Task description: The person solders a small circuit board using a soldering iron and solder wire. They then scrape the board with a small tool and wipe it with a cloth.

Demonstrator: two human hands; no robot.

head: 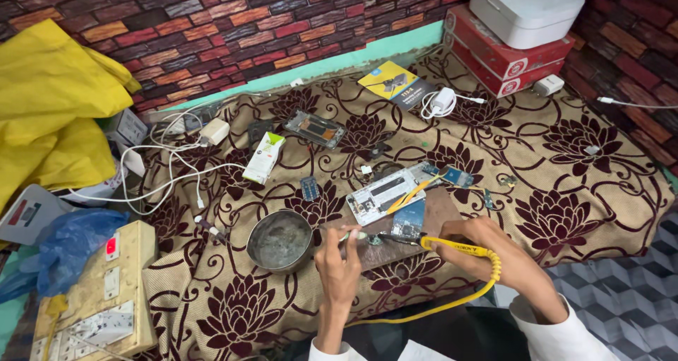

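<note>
Near the cloth's front edge, right hand (494,244) grips yellow soldering iron (452,246); left hand (339,262) pinches tweezers (351,237).

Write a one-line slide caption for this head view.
Right hand holds a yellow soldering iron to a small circuit board; left hand steadies beside a metal bowl.

We count two hands, left (339,262) and right (487,244), and one yellow iron (452,245). We see one metal bowl (280,241), two opened phones (386,194) (315,129), two red boxes (505,57), one white appliance (526,8), one white tube box (264,158), two white chargers (443,98) (214,131) and one switchboard (99,297).
</note>
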